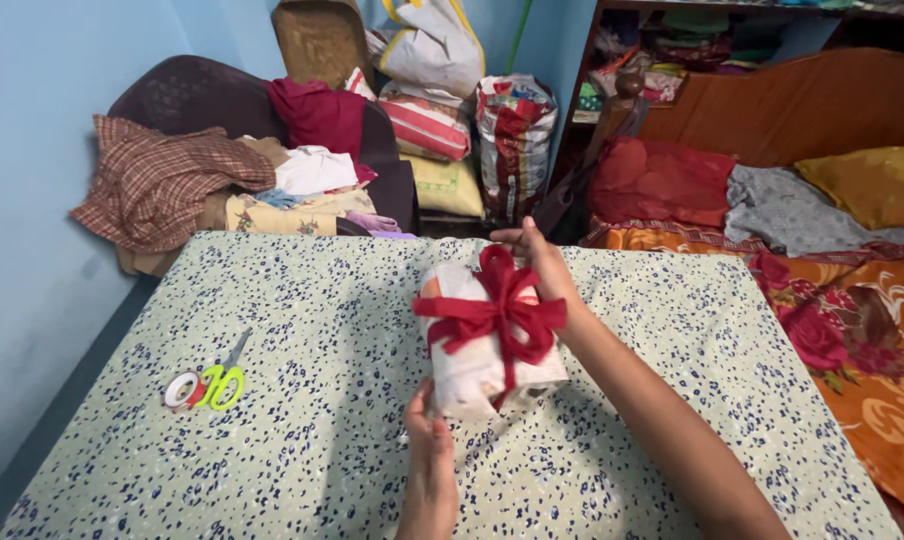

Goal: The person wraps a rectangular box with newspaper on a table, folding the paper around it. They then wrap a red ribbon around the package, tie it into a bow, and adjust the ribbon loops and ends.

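A white wrapped parcel (472,365) tied with a red ribbon bow (502,312) stands tilted on the table, near its middle. My left hand (428,430) grips the parcel's lower near corner. My right hand (544,265) reaches around the far side and holds the parcel's top by the bow. The table is covered with a pale green cloth (322,460) with dark blue specks.
Green-handled scissors (224,380) and a small roll of tape (182,390) lie at the table's left. Behind it, a dark chair (187,95) is heaped with clothes and bags. A bed (852,320) with a floral orange cover and cushions flanks the right side.
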